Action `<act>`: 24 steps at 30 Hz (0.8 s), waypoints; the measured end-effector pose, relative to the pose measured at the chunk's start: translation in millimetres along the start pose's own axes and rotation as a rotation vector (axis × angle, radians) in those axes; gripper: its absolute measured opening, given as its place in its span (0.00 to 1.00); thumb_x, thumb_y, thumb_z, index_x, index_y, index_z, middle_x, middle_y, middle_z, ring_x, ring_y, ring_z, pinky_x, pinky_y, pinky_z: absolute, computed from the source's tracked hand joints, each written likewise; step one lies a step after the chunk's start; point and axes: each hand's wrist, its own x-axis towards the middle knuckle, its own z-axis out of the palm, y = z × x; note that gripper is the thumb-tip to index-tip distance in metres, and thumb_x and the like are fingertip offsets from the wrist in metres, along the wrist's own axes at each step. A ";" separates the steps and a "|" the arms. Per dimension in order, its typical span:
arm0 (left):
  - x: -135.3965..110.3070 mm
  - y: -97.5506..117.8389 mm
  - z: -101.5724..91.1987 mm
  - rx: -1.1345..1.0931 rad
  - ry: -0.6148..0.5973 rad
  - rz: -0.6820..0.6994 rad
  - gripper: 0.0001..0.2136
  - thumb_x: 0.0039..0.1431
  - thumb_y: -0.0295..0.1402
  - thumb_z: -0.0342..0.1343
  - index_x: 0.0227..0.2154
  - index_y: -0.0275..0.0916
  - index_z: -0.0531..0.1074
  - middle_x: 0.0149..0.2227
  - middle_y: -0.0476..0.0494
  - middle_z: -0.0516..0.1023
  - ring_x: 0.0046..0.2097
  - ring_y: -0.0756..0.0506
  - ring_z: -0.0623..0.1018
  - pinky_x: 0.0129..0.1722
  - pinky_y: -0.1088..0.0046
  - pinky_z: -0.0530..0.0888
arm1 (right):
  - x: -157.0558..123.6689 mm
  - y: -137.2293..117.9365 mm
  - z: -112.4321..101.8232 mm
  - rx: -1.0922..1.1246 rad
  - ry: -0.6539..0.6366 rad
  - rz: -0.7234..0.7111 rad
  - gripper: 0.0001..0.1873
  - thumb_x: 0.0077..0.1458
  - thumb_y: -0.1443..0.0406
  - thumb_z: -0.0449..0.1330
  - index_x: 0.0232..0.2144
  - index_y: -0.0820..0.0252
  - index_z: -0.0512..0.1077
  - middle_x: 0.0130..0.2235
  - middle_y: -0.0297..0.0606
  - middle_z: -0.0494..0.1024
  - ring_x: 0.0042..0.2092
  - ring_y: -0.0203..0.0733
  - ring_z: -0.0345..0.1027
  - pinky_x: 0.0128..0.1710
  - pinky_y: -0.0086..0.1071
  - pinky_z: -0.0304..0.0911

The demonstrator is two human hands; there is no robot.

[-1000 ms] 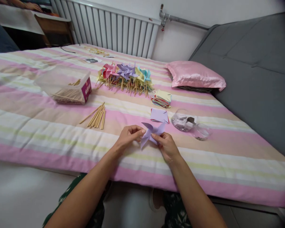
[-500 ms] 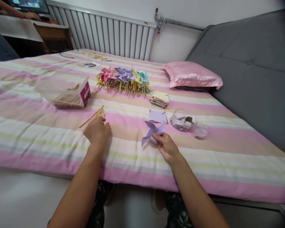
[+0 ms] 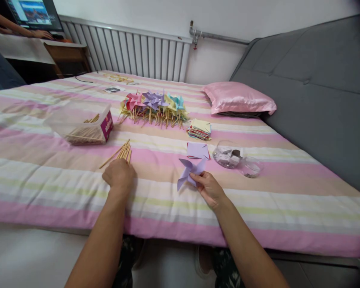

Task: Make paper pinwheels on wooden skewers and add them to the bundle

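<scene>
A clear plastic box point(image 3: 78, 112) is bearing a purple label point(image 3: 107, 126) whose white characters are staying too small to read. Just right of the box and nearer the person, the left hand point(image 3: 119, 175) is curling over loose wooden sticks point(image 3: 125, 151); its fingertips are hiding, so I cannot tell whether it is gripping any. Farther right of the box, the right hand point(image 3: 209, 188) is pinching a lilac paper pinwheel point(image 3: 186, 173) between thumb and fingers.

A single view is taken from head height above the near edge of the bed point(image 3: 168, 218), directed forward and down. The left hand point(image 3: 119, 175) and right hand point(image 3: 210, 188) are shown close; the radiator point(image 3: 132, 52) is caught farther off, straight across and leftward.
</scene>
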 end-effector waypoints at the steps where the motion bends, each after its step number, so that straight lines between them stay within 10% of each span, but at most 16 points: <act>1: 0.2 0.2 0.6 0.001 -0.004 -0.002 0.12 0.50 0.32 0.52 0.35 0.36 0.78 0.40 0.29 0.78 0.42 0.31 0.76 0.37 0.58 0.71 | -0.3 0.0 0.1 -0.001 -0.001 -0.001 0.12 0.38 0.65 0.71 0.29 0.60 0.77 0.31 0.33 0.79 0.33 0.33 0.69 0.39 0.28 0.64; 24: -16.6 5.1 4.8 -0.252 0.183 0.160 0.13 0.50 0.35 0.51 0.35 0.40 0.77 0.35 0.39 0.80 0.39 0.36 0.77 0.37 0.63 0.71 | -1.0 -1.0 1.5 0.003 0.024 0.005 0.12 0.37 0.64 0.71 0.28 0.60 0.77 0.30 0.33 0.78 0.32 0.34 0.69 0.38 0.29 0.64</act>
